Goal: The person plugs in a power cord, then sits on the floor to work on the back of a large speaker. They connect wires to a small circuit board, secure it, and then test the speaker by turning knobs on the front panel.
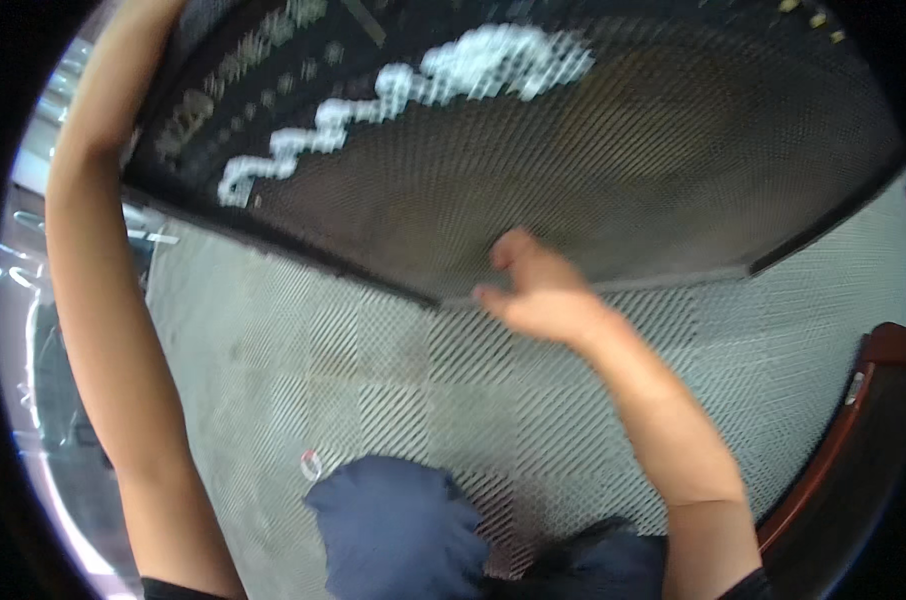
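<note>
A large dark mesh panel (663, 190) with a black frame fills the upper part of the head view, tilted, its lower edge hanging over the floor. Pale lettering and a white stepped, jagged patch (493, 62) show on its upper left part. My right hand (543, 288) is in front of the panel's lower edge. Its thumb and forefinger stand apart with nothing seen between them; whether they touch the mesh I cannot tell. My left arm stretches up along the panel's left side, and its hand lies beyond the top of the picture.
Beneath is a grey-green floor of slatted tiles (373, 340). A small red and white ring-shaped thing (311, 464) lies near my dark blue-clad knee (398, 525). At the right rim curves a reddish-brown edge (823, 440). Bright, shiny objects blur along the left rim.
</note>
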{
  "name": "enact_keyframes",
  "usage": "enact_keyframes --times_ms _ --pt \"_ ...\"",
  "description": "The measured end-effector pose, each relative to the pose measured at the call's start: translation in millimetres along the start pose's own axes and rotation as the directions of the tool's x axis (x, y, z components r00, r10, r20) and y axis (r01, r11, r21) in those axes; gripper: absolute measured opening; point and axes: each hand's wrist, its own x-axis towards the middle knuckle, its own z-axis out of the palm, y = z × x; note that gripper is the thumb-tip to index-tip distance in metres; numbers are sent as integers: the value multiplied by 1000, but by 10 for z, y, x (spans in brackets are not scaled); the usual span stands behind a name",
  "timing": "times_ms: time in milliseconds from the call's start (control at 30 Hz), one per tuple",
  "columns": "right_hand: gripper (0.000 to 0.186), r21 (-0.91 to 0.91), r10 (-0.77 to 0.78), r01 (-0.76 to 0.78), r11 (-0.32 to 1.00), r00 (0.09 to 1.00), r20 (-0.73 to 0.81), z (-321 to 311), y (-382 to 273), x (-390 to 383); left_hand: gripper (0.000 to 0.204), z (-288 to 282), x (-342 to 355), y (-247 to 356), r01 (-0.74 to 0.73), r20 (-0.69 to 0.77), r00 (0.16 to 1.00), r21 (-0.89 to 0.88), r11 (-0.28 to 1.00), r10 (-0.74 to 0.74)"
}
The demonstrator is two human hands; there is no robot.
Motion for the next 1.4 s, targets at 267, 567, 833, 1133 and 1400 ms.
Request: enact_keyframes --times_ms 267,567,833,1133,1400 --pt "16 27 -284 643 765 376 -882 -835 -586 -97 51 24 52 130 108 39 994 -117 987 -104" --pt "47 -117 -127 715 689 -39 -991 -1627 -456 -180 43 5 90 157 153 88 986 -149 977 -141" --pt "30 -62 -34 763 643 -52 -998 -1800 -453 -166 44 -8 81 111 177 111 981 -168 970 -160" --pt "14 -263 -184 591 762 -192 -964 -1982 -415 -246 46 -18 100 155 213 137 972 -180 960 -190" --pt "15 -142 -93 658 740 -109 -990 -1978 -412 -215 45 -26 102 137 201 135 974 -152 968 -181"
